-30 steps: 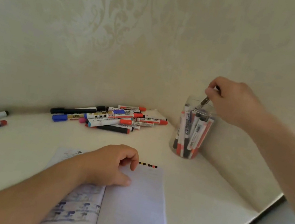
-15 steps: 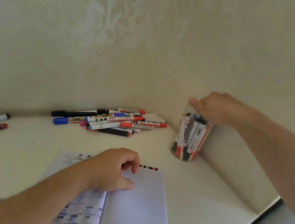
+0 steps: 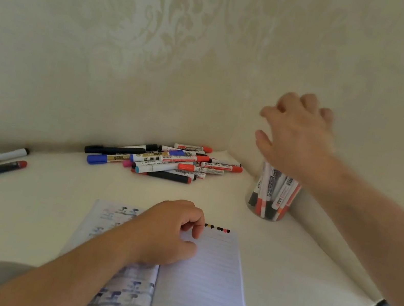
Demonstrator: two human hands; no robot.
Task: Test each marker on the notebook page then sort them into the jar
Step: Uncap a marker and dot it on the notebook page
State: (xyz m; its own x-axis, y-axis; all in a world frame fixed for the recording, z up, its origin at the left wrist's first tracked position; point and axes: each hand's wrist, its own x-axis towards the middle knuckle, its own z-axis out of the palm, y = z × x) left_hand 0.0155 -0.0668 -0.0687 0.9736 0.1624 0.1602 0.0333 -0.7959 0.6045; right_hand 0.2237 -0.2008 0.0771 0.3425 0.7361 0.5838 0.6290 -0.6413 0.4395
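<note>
While the right hand (image 3: 298,137) hangs spread and empty, the jar (image 3: 267,213) stands just beneath it. The left hand (image 3: 167,233) rests loosely curled on the notebook (image 3: 203,274), loose markers (image 3: 164,159) beyond it.

Markers (image 3: 167,160) piled, jar (image 3: 272,192) filled, notebook (image 3: 203,274) open
</note>
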